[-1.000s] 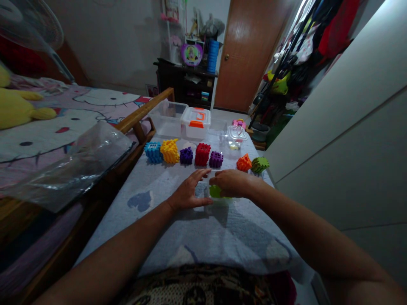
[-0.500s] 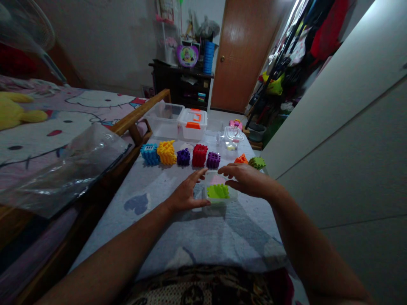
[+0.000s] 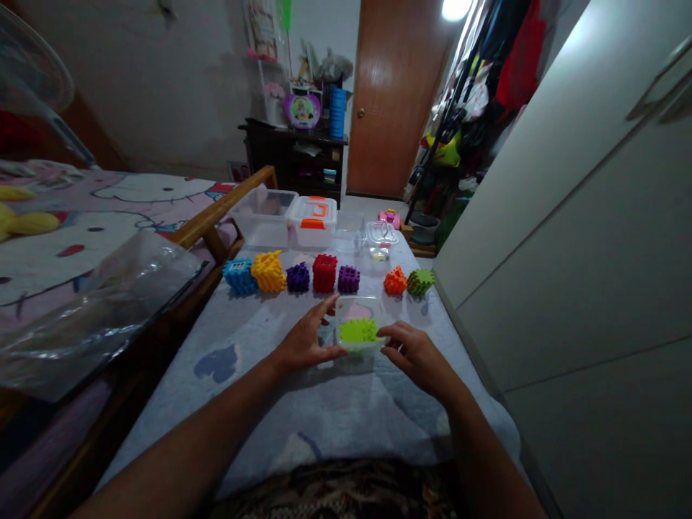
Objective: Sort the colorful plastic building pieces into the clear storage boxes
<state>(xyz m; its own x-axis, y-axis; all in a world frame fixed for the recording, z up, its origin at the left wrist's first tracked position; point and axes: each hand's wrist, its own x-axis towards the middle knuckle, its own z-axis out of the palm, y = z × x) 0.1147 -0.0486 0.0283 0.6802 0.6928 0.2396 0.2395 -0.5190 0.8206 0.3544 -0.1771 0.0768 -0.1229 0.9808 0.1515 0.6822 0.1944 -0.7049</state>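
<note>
A small clear plastic container (image 3: 361, 311) sits on the grey bedsheet (image 3: 324, 411) in front of me, with lime green toy pieces (image 3: 357, 331) inside. My left hand (image 3: 303, 340) rests against its left side, fingers stretched out. My right hand (image 3: 415, 353) is at its right front corner, fingers loosely curled and touching the rim. Behind the container stands a row of toy cubes: blue (image 3: 239, 276), yellow (image 3: 269, 272), purple (image 3: 298, 277), red (image 3: 324, 272), purple (image 3: 349, 278), orange (image 3: 395, 280) and green (image 3: 420, 281).
A white box with an orange latch (image 3: 311, 221) and clear tubs (image 3: 263, 213) stand at the far end. A crumpled clear plastic bag (image 3: 102, 303) lies on the wooden bed rail at left. A white wardrobe (image 3: 567, 238) runs along the right.
My right hand lifted off the green pieces and drew back to the container's right front corner. The green pieces now show inside the container. My left hand stayed at its left side.
</note>
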